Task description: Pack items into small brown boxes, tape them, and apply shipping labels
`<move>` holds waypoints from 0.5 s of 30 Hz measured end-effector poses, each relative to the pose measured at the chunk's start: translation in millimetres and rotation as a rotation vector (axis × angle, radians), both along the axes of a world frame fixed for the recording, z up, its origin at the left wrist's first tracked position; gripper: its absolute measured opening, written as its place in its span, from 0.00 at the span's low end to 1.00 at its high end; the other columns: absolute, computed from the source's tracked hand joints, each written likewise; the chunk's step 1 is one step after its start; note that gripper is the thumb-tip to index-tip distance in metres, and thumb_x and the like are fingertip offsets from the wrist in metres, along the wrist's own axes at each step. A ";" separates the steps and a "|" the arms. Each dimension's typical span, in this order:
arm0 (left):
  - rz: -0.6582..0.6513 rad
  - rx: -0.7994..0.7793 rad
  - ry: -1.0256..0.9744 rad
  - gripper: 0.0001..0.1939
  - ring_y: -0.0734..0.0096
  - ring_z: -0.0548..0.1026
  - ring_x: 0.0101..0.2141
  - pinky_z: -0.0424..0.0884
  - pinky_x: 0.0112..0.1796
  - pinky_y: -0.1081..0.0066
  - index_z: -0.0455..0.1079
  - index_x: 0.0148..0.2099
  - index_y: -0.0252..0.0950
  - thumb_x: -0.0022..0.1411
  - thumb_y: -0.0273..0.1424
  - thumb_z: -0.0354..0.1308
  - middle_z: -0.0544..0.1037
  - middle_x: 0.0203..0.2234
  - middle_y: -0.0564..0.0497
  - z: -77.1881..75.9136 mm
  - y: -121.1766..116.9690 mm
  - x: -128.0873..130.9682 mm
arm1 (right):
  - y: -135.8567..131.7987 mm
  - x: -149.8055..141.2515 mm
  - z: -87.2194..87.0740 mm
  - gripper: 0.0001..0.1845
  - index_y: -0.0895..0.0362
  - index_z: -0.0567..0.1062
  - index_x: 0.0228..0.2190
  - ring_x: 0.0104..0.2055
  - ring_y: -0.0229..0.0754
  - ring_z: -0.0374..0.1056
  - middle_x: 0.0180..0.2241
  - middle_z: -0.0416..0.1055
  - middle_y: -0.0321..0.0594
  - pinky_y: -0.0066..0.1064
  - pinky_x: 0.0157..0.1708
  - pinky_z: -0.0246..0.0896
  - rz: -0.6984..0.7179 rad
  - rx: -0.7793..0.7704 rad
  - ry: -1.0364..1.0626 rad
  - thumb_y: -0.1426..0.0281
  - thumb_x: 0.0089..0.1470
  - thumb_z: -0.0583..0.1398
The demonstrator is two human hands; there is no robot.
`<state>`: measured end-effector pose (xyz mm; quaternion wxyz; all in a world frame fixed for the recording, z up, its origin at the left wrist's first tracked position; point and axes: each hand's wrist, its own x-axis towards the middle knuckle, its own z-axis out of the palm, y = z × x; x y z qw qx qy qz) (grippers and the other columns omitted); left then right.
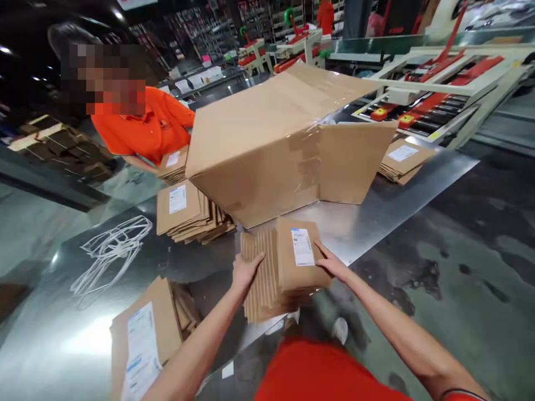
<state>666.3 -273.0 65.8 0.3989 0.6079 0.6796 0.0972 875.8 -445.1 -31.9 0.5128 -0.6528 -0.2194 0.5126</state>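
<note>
- one loose pile of cardboard packets [267, 278] sits between the left hand [246, 271] and the right hand [329, 262], at the near edge of the metal worktop [343, 220]; whether it rests there or is lifted, i cannot tell.
- the hands brace it from opposite sides, most likely because its fanned pieces could slide apart.
- left hand: half open, thumb laid over the fanned edges, the other fingers mostly hidden at the outer side.
- right hand: half open, thumb and fingertips on the right edge of the top packet, just beside its white label [302, 247]; any grip underneath is hidden.
- the label faces up, presumably so it can be read.
- beyond both hands, a big box [259, 172] stands on the worktop, a flap [355, 161] jutting from its right end; its bulk probably leaves mainly the near strip for handling.
- left of the left hand, a second pile [179, 206] lies near the box, a third pile [166, 323] lies closer to the body, and white strapping [119, 250] lies farther out, perhaps to leave room.
</note>
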 end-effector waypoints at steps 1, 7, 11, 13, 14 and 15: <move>0.033 -0.048 -0.099 0.34 0.45 0.76 0.50 0.72 0.51 0.52 0.64 0.50 0.32 0.47 0.43 0.73 0.74 0.51 0.29 -1.5 -3.8 2.9 | -0.8 3.9 -3.0 0.48 0.57 0.60 0.65 0.70 0.48 0.48 0.68 0.54 0.45 0.39 0.69 0.39 0.029 0.007 -0.002 0.67 0.40 0.62; 0.070 -0.304 -0.503 0.40 0.57 0.78 0.45 0.75 0.45 0.63 0.60 0.59 0.37 0.48 0.41 0.73 0.76 0.51 0.37 -3.8 -47.1 26.8 | 9.9 38.3 -5.8 0.27 0.56 0.75 0.51 0.61 0.49 0.63 0.58 0.70 0.45 0.42 0.64 0.51 -0.010 0.040 -0.037 0.54 0.57 0.56; 0.048 -0.422 -0.339 0.47 0.55 0.76 0.47 0.75 0.40 0.65 0.56 0.67 0.46 0.50 0.50 0.70 0.72 0.56 0.40 -9.5 -56.3 47.4 | 21.3 81.1 -4.9 0.28 0.57 0.80 0.37 0.54 0.53 0.68 0.46 0.78 0.47 0.44 0.62 0.53 -0.016 -0.052 -0.109 0.48 0.57 0.54; 0.044 -0.523 -0.311 0.45 0.57 0.77 0.43 0.75 0.35 0.66 0.57 0.67 0.47 0.52 0.56 0.65 0.72 0.55 0.41 -14.2 -49.6 52.5 | 27.5 90.0 -2.6 0.27 0.56 0.81 0.35 0.56 0.53 0.67 0.45 0.78 0.46 0.43 0.62 0.52 -0.024 -0.061 -0.112 0.48 0.58 0.54; 0.056 -0.583 -0.327 0.43 0.60 0.77 0.39 0.74 0.33 0.66 0.58 0.66 0.46 0.53 0.59 0.61 0.72 0.54 0.42 -16.9 -44.6 54.1 | 30.5 90.0 -1.5 0.26 0.55 0.81 0.34 0.57 0.53 0.66 0.43 0.79 0.45 0.44 0.62 0.51 -0.026 -0.074 -0.111 0.48 0.57 0.54; 0.074 -0.642 -0.341 0.42 0.63 0.76 0.34 0.74 0.32 0.65 0.60 0.65 0.45 0.55 0.62 0.56 0.73 0.53 0.42 -19.7 -39.5 55.6 | 33.3 87.6 -0.5 0.25 0.55 0.80 0.31 0.56 0.54 0.66 0.40 0.79 0.45 0.45 0.62 0.51 -0.025 -0.093 -0.105 0.49 0.57 0.55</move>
